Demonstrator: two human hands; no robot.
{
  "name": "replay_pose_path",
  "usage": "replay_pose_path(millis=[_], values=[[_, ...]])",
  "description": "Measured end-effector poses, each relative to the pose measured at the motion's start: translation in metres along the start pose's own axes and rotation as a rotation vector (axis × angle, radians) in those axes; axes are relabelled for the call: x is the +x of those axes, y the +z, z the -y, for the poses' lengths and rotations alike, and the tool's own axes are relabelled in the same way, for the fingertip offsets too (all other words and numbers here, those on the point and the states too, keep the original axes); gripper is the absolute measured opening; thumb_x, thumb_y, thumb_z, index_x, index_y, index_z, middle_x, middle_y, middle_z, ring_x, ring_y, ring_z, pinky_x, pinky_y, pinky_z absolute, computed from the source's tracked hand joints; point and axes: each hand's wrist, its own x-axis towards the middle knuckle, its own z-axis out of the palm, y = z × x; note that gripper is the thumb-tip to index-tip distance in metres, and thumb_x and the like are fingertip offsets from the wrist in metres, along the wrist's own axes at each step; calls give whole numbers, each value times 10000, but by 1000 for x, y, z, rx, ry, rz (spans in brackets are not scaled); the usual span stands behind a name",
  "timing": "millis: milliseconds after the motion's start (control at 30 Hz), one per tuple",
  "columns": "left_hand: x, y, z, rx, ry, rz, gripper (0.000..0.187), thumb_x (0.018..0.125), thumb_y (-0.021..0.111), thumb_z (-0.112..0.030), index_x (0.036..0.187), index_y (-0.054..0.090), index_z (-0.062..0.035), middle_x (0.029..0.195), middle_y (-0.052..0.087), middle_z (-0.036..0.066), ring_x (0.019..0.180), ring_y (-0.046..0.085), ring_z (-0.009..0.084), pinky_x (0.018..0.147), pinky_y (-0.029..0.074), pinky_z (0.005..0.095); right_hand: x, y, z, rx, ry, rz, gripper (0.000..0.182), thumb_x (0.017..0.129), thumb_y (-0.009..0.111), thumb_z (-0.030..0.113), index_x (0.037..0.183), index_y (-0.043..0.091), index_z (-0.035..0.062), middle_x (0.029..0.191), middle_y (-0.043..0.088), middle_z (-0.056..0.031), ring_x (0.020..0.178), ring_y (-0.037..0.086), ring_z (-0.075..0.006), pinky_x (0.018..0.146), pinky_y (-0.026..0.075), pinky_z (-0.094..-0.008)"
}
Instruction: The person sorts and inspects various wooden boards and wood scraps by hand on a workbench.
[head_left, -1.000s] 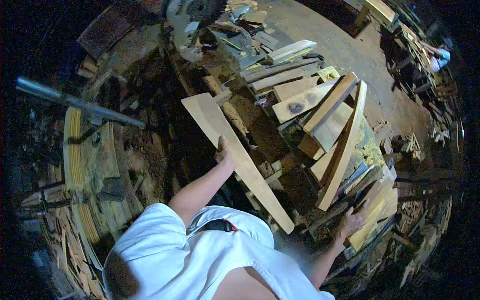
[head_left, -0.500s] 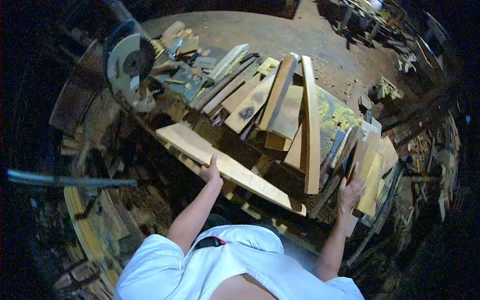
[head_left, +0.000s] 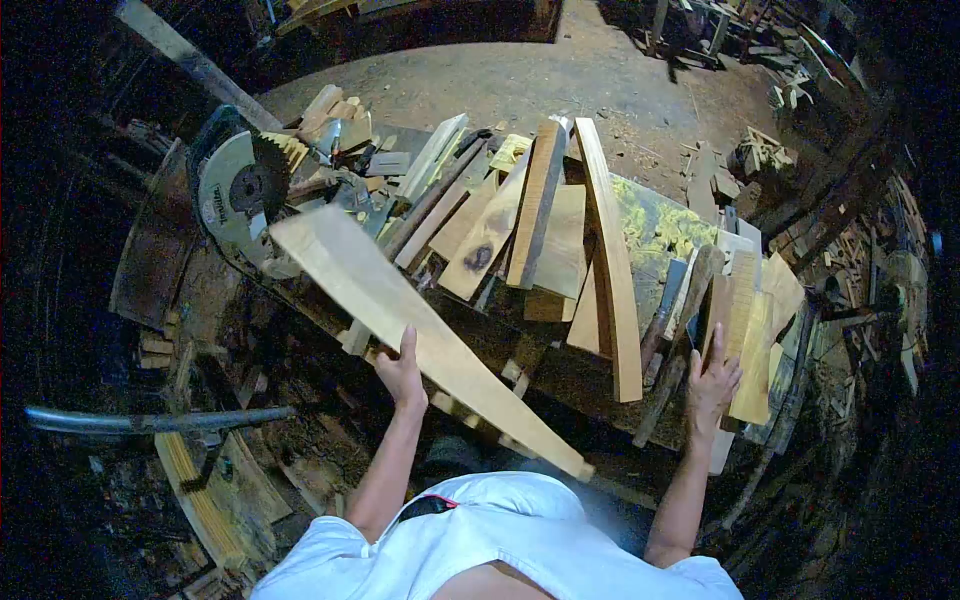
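Note:
My left hand (head_left: 401, 378) grips the lower edge of a long, pale tapered wooden board (head_left: 430, 335), thumb on its upper face. The board slants from the saw side down toward my waist, its narrow end at the lower right. My right hand (head_left: 713, 392) lies with fingers stretched out over wood pieces at the bench's right end, beside a yellowish wood block (head_left: 752, 385). A dark rounded stick (head_left: 668, 375) lies just left of that hand. Between my hands, a long narrow wooden strip (head_left: 612, 270) and a knotted board (head_left: 488, 245) rest on the bench.
A circular saw (head_left: 235, 185) with its toothed blade stands at the bench's left end. Offcuts (head_left: 325, 120) pile up behind it. Yellow shavings (head_left: 665, 235) cover part of the bench at the right. A bluish metal bar (head_left: 150, 420) juts in at the lower left.
The tapered board has tilted more steeply, its wide end rising toward the saw and its narrow end dropping toward me. My right hand remains at the wood pieces. The view has shifted slightly.

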Motion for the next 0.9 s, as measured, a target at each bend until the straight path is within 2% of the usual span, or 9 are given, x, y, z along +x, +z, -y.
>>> replay_pose_path(millis=[133, 233, 300, 333, 400, 500, 600, 700, 900], values=[[31, 24, -21, -150, 81, 129, 493, 819, 760, -283, 1081, 594, 101, 1002, 655, 117, 865, 607, 157, 770, 503, 315, -5, -66, 42, 28, -73, -91, 671, 895, 609, 290, 1481, 301, 178, 1090, 494, -166, 1030, 445, -344, 941, 372, -424], [46, 50, -44, -235, 150, 218, 441, 814, 767, -258, 1035, 611, 91, 990, 654, 122, 842, 605, 138, 749, 508, 311, -35, -76, 84, 617, -321, 110, 692, 786, 708, 275, 1403, 438, 118, 1104, 509, -140, 1040, 483, -337, 915, 400, -434], [66, 62, -43, -190, 64, 276, 390, 816, 766, -227, 1033, 628, 66, 991, 661, 107, 822, 612, 126, 749, 507, 296, -59, -97, 128, 773, -337, 550, 813, 789, 718, 329, 1442, 328, 42, 1191, 506, -215, 1091, 499, -375, 937, 423, -437], [68, 71, -52, -174, 73, 323, 371, 826, 756, -211, 1065, 635, 45, 1006, 671, 91, 809, 629, 124, 733, 514, 286, -78, -80, 139, 837, -441, 547, 875, 805, 705, 364, 1474, 243, 42, 1192, 500, -234, 1081, 517, -395, 917, 446, -440], [72, 89, -61, -261, 92, 369, 358, 830, 752, -211, 1059, 637, 38, 1007, 674, 84, 802, 634, 122, 716, 516, 280, -111, -72, 161, 996, -315, 860, 907, 838, 669, 406, 1496, 159, 46, 1234, 477, -251, 1053, 555, -394, 882, 481, -433], [96, 107, -58, -310, 68, 436, 328, 846, 732, -201, 1060, 636, 28, 1018, 678, 88, 799, 655, 133, 689, 531, 282, -134, -57, 191, 1145, -2, 1159, 761, 836, 697, 302, 1428, 287, 56, 1173, 601, -248, 983, 659, -333, 799, 530, -396], [124, 122, -57, -389, -168, 649, 322, 884, 681, -196, 1115, 602, 14, 1015, 678, 102, 851, 677, 185, 726, 567, 358, -136, -47, 220, 1226, -99, 905, 641, 829, 710, 273, 1326, 383, 32, 984, 673, -218, 814, 697, -323, 689, 551, -382], [124, 133, -59, -572, -359, 736, 400, 882, 682, -286, 1132, 580, 8, 997, 674, 107, 833, 677, 194, 718, 572, 370, -132, -48, 257, 1096, -105, 758, 577, 834, 707, 273, 1269, 423, 24, 944, 675, -221, 840, 693, -319, 686, 551, -386], [109, 134, -39, -79, -36, 684, 565, 798, 748, -437, 1084, 572, 18, 947, 664, 93, 830, 644, 173, 734, 541, 345, -146, -29, 318, 1185, 10, 679, 589, 849, 691, 286, 1285, 392, 26, 887, 661, -242, 810, 672, -395, 654, 541, -423]])
